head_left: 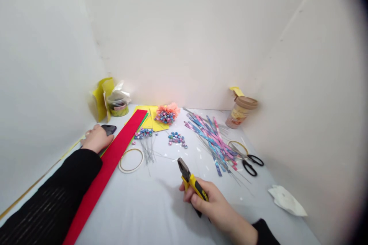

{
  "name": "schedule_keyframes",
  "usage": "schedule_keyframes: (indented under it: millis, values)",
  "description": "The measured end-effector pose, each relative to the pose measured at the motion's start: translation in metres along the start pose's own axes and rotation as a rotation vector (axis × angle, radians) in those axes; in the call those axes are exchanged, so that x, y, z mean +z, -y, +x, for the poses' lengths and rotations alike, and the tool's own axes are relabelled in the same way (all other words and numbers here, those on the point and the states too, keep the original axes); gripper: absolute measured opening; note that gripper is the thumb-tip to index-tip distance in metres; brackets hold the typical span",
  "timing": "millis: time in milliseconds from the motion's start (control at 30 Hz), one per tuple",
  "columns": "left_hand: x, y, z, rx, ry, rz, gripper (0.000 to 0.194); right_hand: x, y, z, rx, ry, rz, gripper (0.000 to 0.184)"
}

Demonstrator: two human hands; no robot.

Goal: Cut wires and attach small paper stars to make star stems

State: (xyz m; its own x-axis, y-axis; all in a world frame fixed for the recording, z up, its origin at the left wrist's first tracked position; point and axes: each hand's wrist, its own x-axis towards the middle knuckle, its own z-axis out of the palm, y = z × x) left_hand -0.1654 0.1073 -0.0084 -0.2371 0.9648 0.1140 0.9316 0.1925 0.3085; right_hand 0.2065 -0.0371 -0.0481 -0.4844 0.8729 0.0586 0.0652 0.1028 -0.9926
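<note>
My right hand [212,203] grips yellow-handled pliers [189,178] just above the white table, jaws pointing up and left toward a bundle of thin wires [147,149]. My left hand [96,138] rests at the table's left side on a black phone [109,129], fingers curled over it. A long red paper strip [110,162] runs diagonally beside the left arm. Small folded paper stars [177,138] lie in the middle.
Blue and pink paper strips [214,139] lie right of centre beside black scissors [249,162]. A tape ring [131,160], yellow paper [149,120], a plastic container [117,105], a lidded cup [240,111] and a crumpled tissue [287,201] are spread about. White walls enclose the table.
</note>
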Motion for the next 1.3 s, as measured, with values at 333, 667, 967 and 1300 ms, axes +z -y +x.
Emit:
schedule_keyframes:
  millis: [333, 667, 967, 1300]
  values:
    - [-0.013, -0.12, -0.098, 0.556, 0.355, -0.373, 0.031, 0.003, 0.002, 0.002, -0.032, -0.07, -0.221, 0.028]
    - [0.011, -0.132, -0.122, 0.661, 0.399, -0.704, 0.015, 0.007, 0.012, -0.002, -0.055, -0.026, -0.122, 0.03]
    - [0.008, -0.132, -0.145, 0.596, 0.328, -0.888, 0.019, 0.008, 0.015, -0.012, 0.055, 0.239, 0.37, 0.045]
    - [0.012, -0.12, -0.155, 0.745, -0.07, -0.687, 0.011, 0.007, -0.003, -0.009, -0.277, -0.247, -0.684, 0.036]
